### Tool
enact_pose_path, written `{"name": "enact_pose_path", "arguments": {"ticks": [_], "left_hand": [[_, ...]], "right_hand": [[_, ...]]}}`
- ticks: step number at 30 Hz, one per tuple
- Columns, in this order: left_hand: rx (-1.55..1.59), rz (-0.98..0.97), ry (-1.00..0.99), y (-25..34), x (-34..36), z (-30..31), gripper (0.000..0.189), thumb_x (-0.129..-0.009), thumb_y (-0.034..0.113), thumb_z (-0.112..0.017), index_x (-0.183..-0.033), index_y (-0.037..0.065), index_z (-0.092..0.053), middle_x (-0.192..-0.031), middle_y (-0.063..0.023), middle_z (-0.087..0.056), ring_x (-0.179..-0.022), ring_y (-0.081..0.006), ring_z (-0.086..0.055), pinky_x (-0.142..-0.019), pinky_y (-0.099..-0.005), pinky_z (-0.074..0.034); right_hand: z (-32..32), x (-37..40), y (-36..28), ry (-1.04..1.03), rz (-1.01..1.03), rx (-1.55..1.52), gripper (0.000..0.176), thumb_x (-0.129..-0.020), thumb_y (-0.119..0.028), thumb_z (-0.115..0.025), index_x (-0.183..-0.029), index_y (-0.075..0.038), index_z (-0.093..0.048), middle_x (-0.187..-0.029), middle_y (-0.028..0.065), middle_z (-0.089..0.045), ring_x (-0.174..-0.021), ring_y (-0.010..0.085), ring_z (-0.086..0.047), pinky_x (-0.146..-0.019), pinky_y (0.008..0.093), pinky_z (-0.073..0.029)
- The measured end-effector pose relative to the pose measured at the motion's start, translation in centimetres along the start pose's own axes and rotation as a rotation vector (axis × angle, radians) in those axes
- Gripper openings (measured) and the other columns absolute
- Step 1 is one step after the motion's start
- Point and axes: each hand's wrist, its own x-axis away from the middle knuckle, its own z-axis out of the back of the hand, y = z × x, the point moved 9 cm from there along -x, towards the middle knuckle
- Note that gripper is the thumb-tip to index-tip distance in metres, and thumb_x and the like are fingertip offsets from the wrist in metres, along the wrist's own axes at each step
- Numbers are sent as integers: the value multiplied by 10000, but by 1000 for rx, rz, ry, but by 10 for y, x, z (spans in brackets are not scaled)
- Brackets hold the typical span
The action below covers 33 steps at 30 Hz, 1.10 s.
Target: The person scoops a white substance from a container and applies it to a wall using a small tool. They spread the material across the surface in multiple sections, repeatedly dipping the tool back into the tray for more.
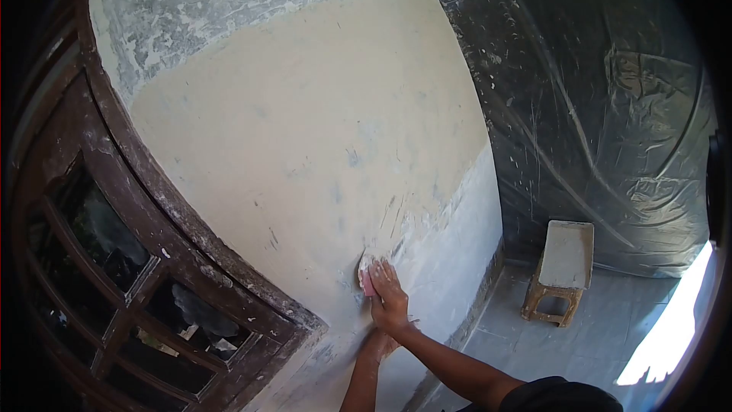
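Note:
My right hand is closed around a putty scraper. A pink part of it shows beside the fingers, and whitish putty smears its upper edge. The scraper lies against the wall, close to where a smooth cream coat meets a whiter area lower right. Just below, my left hand is by the right wrist, low against the wall; its fingers are mostly hidden behind the right forearm. Dark scratches and grey patches mark the coat above the scraper.
A dark brown wooden window frame with glass panes borders the wall on the left. Black plastic sheeting hangs at right. On the tiled floor, a small stool bears a pale tray. Bare grey wall shows above.

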Motion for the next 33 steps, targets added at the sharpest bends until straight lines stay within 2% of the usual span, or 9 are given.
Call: {"name": "enact_pose_path", "arguments": {"ticks": [3, 5, 8, 11, 15, 19, 23, 27, 33], "left_hand": [[-364, -240, 75, 22, 14, -9, 506, -1006, 351, -375, -1384, 15, -394, -1427, -201, -447, -1288, -357, -476, -1033, -407, -391], [-486, -319, 96, 30, 14, -7, 509, -1006, 355, -376, -1385, 15, -393, -1430, -199, -444, -1288, -354, -477, -1033, -405, -390], [61, 90, -155, -8, -1, -7, 548, -1006, 375, -370, -1412, 7, -368, -1444, -187, -435, -1296, -347, -467, -1028, -402, -388], [56, 74, -162, -5, 0, -11, 544, -1005, 376, -368, -1404, 6, -379, -1454, -194, -422, -1303, -347, -461, -1033, -403, -382], [74, 57, -156, -4, -1, -8, 502, -995, 360, -401, -1355, 10, -425, -1399, -175, -487, -1253, -319, -511, -1016, -400, -402], [100, -1, -116, -29, -28, 25, 435, -970, 344, -475, -1300, 61, -475, -1216, -86, -603, -1105, -242, -594, -963, -399, -455], [91, 131, -57, -17, -16, 8, 451, -988, 368, -442, -1334, 77, -444, -1320, -126, -544, -1186, -276, -551, -1002, -405, -420], [94, 84, -72, -3, -6, -12, 510, -1011, 378, -366, -1412, 64, -382, -1510, -193, -335, -1358, -409, -369, -1080, -459, -336], [107, 28, -12, -28, -20, 24, 423, -1000, 285, -467, -1367, 89, -391, -1332, -131, -501, -1224, -268, -504, -1046, -410, -382]], "right_hand": [[5, 57, -20, -135, 43, -107, 528, -733, 154, -524, -1228, -8, -611, -1245, 211, -608, -1259, 357, -517, -1081, 428, -369], [27, 33, -6, -32, 40, -104, 516, -730, 165, -518, -1207, -2, -621, -1218, 207, -624, -1235, 351, -540, -1058, 412, -397], [75, -46, 16, 271, -13, 64, 468, -781, 184, -531, -1200, -1, -627, -1202, 197, -638, -1173, 321, -593, -986, 349, -468], [74, -82, 84, 383, -117, -36, 493, -807, 168, -536, -1258, -22, -596, -1292, 181, -590, -1212, 306, -565, -1024, 350, -434], [28, -41, 71, 193, -107, 49, 498, -792, 133, -565, -1266, -16, -588, -1318, 182, -567, -1294, 329, -483, -1092, 375, -358], [20, 43, 36, -84, -47, 9, 456, -775, 142, -572, -1200, -11, -632, -1227, 185, -625, -1223, 335, -551, -1065, 394, -395], [68, -24, 37, 112, -78, -24, 447, -777, 168, -548, -1176, -9, -643, -1188, 169, -651, -1173, 325, -592, -1015, 382, -441], [66, -96, 44, 251, 17, 27, 488, -786, 157, -518, -1228, -25, -616, -1256, 179, -610, -1227, 344, -543, -1054, 384, -400], [16, 35, 16, -183, 85, -83, 474, -724, 109, -581, -1171, -36, -649, -1198, 156, -647, -1187, 339, -578, -1056, 419, -399]]}}
